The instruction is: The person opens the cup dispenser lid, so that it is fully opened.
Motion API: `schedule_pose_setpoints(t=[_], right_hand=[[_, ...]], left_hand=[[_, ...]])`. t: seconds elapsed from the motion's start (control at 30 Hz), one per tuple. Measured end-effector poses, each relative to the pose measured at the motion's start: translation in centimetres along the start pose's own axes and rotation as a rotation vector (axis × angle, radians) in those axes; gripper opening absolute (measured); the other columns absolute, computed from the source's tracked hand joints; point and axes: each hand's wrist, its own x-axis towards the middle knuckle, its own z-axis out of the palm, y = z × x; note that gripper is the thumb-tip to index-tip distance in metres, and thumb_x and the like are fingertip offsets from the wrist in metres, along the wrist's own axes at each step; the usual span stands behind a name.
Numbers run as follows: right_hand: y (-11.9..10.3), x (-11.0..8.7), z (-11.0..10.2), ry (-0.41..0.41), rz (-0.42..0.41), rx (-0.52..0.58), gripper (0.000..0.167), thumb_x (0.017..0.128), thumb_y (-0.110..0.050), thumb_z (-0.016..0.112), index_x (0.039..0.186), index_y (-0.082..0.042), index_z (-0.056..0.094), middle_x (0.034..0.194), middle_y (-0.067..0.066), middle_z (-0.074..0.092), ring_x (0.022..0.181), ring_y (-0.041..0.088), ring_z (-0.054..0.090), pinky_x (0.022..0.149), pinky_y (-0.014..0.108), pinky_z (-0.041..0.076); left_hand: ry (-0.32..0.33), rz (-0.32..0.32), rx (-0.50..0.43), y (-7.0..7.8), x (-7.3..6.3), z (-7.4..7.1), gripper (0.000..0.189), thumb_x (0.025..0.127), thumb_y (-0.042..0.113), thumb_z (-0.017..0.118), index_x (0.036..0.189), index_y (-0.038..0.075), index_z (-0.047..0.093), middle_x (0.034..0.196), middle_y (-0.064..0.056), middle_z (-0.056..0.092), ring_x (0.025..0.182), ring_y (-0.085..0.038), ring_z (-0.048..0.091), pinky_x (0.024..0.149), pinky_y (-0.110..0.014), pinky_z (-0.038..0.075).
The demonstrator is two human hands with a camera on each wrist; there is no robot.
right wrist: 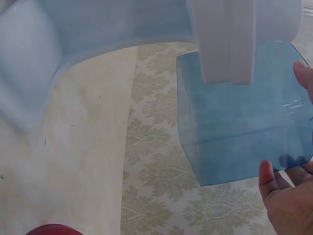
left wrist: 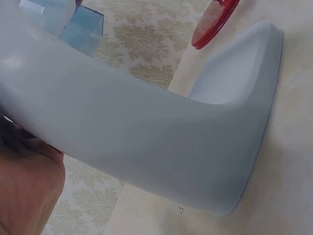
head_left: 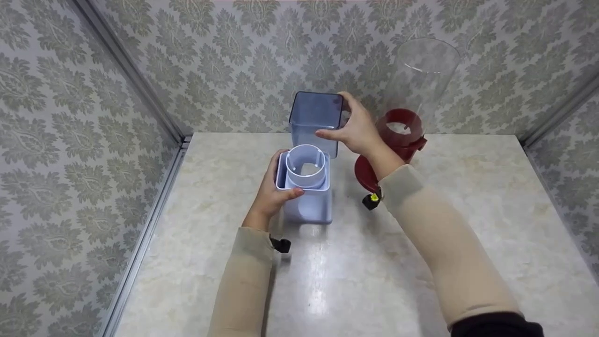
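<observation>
A pale blue dispenser stand (head_left: 309, 208) with a round collar on top stands upright on the table. My left hand (head_left: 276, 192) grips its upper part, the thumb over the front rim and the fingers around the far side, partly hidden. Curving from head to base, the same stand (left wrist: 161, 132) fills the left wrist view. Just behind it, my right hand (head_left: 358, 126) holds a see-through blue square container (head_left: 316, 110) by its right side. In the right wrist view this container (right wrist: 230, 127) is off the table, with fingers and thumb on its edges.
Right of the container stands a red dispenser stand (head_left: 407, 152) with a tall clear cylinder (head_left: 423, 70) rising from it. The right forearm partly covers the red stand. Patterned walls (head_left: 262, 70) border the pale table (head_left: 210, 187) at the back and sides.
</observation>
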Motion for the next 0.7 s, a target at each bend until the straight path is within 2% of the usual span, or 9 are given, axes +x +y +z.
schedule_pose_setpoints(t=[0.2, 0.43, 0.7], right_hand=[[0.6, 0.2, 0.3, -0.01, 0.028, 0.002, 0.117, 0.08, -0.041, 0.105, 0.175, -0.023, 0.038, 0.175, 0.008, 0.05, 0.156, 0.029, 0.053, 0.13, 0.049, 0.051], [2.0, 0.7, 1.1, -0.041, 0.074, -0.013, 0.12, 0.083, -0.042, 0.104, 0.178, -0.024, 0.032, 0.182, 0.008, 0.043, 0.163, 0.031, 0.049, 0.133, 0.049, 0.048], [4.9, 1.4, 3.4, -0.089, 0.074, 0.017, 0.12, 0.084, -0.031, 0.103, 0.178, -0.009, 0.031, 0.178, 0.017, 0.047, 0.167, 0.035, 0.046, 0.134, 0.048, 0.047]], left_hand=[[-0.001, -0.006, 0.023, 0.1, 0.4, 0.1, 0.15, 0.06, 0.066, 0.109, 0.173, 0.005, 0.032, 0.161, -0.012, 0.057, 0.141, -0.021, 0.056, 0.122, -0.025, 0.047], [-0.001, -0.011, 0.009, 0.0, 0.5, 0.2, 0.153, 0.06, 0.061, 0.11, 0.174, 0.002, 0.028, 0.164, -0.017, 0.054, 0.142, -0.019, 0.055, 0.121, -0.024, 0.048], [0.02, -0.024, 0.018, -0.2, -0.1, -0.3, 0.145, 0.061, 0.049, 0.112, 0.175, 0.007, 0.032, 0.164, -0.016, 0.055, 0.141, -0.019, 0.056, 0.119, -0.022, 0.05]])
